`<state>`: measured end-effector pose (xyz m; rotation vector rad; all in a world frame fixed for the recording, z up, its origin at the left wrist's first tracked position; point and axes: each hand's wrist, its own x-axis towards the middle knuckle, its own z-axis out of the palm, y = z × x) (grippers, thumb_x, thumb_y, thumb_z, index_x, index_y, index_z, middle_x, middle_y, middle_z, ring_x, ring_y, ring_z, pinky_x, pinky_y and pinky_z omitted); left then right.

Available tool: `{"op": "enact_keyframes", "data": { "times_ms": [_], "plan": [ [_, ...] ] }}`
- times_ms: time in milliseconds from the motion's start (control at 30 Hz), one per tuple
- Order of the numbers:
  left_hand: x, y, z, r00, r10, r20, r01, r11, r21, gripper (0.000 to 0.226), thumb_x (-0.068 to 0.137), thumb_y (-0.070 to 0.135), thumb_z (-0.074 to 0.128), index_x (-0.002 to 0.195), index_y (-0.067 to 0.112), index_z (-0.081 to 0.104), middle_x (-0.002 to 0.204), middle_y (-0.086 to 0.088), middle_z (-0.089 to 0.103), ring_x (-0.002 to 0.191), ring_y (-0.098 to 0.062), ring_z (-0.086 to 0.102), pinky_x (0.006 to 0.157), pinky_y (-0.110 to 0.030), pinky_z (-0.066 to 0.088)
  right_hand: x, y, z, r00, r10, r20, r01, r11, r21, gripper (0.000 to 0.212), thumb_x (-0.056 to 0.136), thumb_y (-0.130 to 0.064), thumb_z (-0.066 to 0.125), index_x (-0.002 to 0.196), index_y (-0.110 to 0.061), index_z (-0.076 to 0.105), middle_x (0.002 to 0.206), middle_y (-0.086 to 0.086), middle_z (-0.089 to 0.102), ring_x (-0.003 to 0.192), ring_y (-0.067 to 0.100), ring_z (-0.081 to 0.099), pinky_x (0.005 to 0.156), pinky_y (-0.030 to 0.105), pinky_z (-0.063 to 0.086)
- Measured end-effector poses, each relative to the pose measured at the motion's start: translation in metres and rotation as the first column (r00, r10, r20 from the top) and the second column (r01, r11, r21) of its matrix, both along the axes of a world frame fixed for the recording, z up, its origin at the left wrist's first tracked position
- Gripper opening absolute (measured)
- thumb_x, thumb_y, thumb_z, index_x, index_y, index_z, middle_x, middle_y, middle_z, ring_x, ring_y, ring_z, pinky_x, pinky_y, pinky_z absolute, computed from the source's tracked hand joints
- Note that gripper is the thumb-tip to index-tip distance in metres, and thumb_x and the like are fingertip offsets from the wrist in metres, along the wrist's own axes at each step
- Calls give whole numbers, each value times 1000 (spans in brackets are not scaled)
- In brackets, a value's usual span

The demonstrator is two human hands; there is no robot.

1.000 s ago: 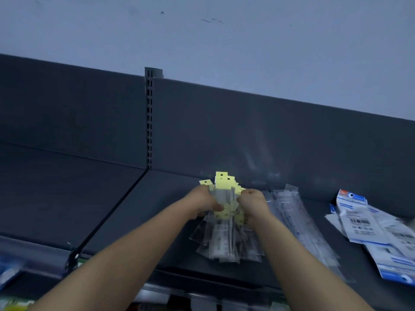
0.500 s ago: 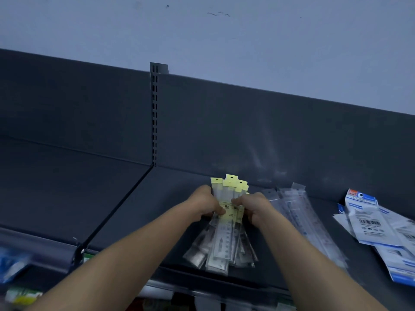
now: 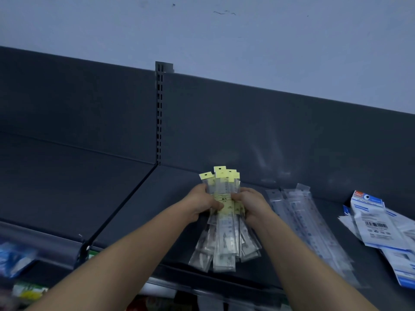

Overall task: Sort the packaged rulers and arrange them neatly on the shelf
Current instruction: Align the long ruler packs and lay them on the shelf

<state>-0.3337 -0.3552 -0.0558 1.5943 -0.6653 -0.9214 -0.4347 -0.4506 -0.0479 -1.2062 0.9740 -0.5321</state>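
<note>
A bundle of clear-packaged rulers with yellow header tabs (image 3: 224, 234) lies fanned on the dark grey shelf (image 3: 143, 212), tabs pointing toward the back panel. My left hand (image 3: 201, 204) grips the bundle's left side near the tabs. From the right, my right hand (image 3: 251, 204) grips the same bundle, thumb across the yellow label. Just to the right lies a second pile of longer clear-packaged rulers (image 3: 307, 221), flat on the shelf and untouched.
White-and-blue packaged items (image 3: 381, 230) lie scattered at the shelf's right end. A slotted upright post (image 3: 160, 117) and a divider line split the shelf; the left bay (image 3: 67, 176) is bare. Coloured goods (image 3: 13, 261) show on a lower shelf at bottom left.
Both hands have squeezed the yellow-tabbed rulers closer together, and the fanned lower ends have narrowed. The camera view has shifted slightly.
</note>
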Motion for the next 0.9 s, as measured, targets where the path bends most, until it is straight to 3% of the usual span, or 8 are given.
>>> {"op": "enact_keyframes", "data": {
  "times_ms": [100, 233, 367, 533, 667, 767, 900],
  "plan": [
    [4, 1, -1, 998, 25, -59, -25, 1000, 7, 36, 77, -12, 69, 107, 5, 61, 109, -11, 70, 103, -26, 64, 97, -40, 50, -1, 1, 2, 998, 10, 57, -12, 999, 47, 26, 88, 10, 53, 112, 3, 62, 103, 24, 69, 82, 34, 69, 52, 36, 57],
    [4, 5, 6, 998, -7, -64, 8, 1000, 9, 31, 81, -9, 65, 107, 7, 66, 104, -7, 71, 102, -25, 65, 96, -40, 50, 3, 2, -1, 992, -31, 121, 24, 998, 64, 30, 88, 10, 52, 114, 2, 62, 103, 24, 69, 89, 38, 69, 65, 44, 59],
    [2, 5, 17, 991, -41, -125, 31, 997, -75, 45, 85, -13, 56, 119, 16, 61, 106, -9, 71, 98, -27, 67, 82, -41, 56, 7, 3, 5, 986, -50, 158, 42, 998, 56, 26, 90, 5, 52, 112, -4, 63, 101, 21, 70, 83, 34, 68, 63, 42, 57],
    [-1, 2, 25, 975, 53, -217, -101, 971, -216, 55, 87, -18, 48, 131, 15, 51, 109, -12, 68, 93, -25, 67, 66, -34, 57, 9, 8, 19, 969, 117, 217, -103, 992, -73, 26, 95, 0, 48, 115, -11, 61, 106, 18, 70, 92, 35, 68, 69, 43, 56],
    [2, 4, 34, 927, 162, -338, -271, 913, -305, 48, 89, -17, 46, 129, 8, 49, 105, -11, 67, 86, -24, 66, 57, -30, 54, 4, 9, 24, 954, 284, 91, -274, 956, -104, 30, 91, -15, 65, 119, -5, 58, 106, 16, 70, 93, 30, 70, 75, 41, 57],
    [5, 5, 35, 897, 200, -393, -350, 865, -359, 48, 89, -19, 43, 128, 9, 48, 108, -13, 66, 90, -26, 64, 62, -36, 54, -2, 14, 24, 894, 448, -30, -448, 888, -106, 32, 83, -4, 72, 113, -4, 62, 104, 14, 72, 91, 27, 70, 80, 40, 57],
    [9, 13, 34, 893, 147, -426, -327, 862, -387, 47, 89, -21, 37, 127, 4, 48, 109, -15, 64, 95, -28, 63, 68, -40, 55, 3, 17, 21, 886, 454, -88, -463, 866, -191, 34, 76, 4, 75, 104, -10, 64, 102, 11, 73, 93, 27, 70, 88, 45, 55]
  ]
}}
